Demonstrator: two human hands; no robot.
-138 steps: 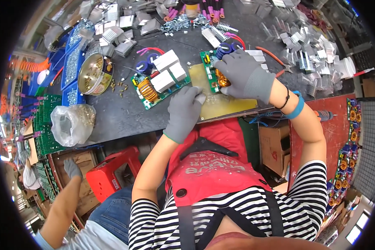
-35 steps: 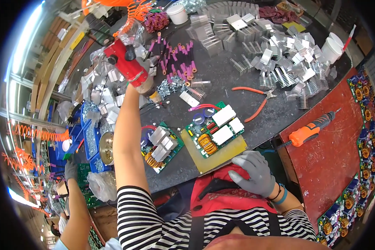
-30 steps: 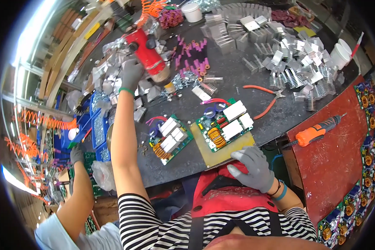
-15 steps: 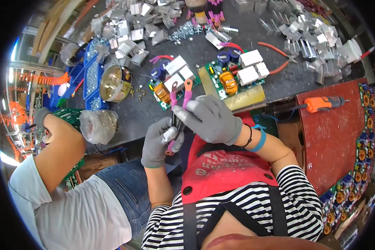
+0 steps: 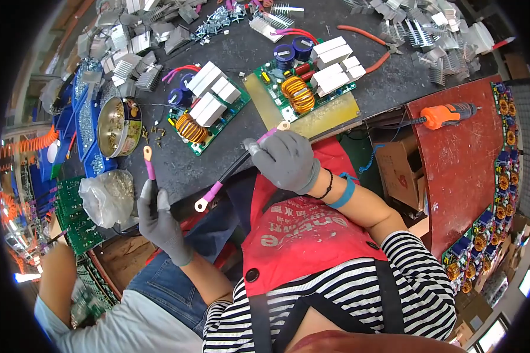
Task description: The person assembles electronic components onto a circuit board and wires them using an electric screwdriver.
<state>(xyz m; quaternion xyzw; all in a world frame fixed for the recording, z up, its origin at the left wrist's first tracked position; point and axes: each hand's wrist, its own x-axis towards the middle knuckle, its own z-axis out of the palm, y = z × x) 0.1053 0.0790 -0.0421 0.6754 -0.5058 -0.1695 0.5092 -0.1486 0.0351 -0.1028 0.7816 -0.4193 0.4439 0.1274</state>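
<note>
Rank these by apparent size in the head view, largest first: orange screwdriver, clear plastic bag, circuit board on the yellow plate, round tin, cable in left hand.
1. Circuit board
2. Clear plastic bag and round tin: too alike to rank
3. Orange screwdriver
4. Cable in left hand, visible part

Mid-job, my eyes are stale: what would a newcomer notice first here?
Probably the foreground: a grey-gloved left hand pinching a black cable with a pink sleeve, and a grey-gloved right hand holding a similar cable slantwise. Beyond them, on the black tabletop, are two green circuit boards, the right one on a flat yellow plate. At right, an orange-and-black power tool lies on a red panel.
</note>
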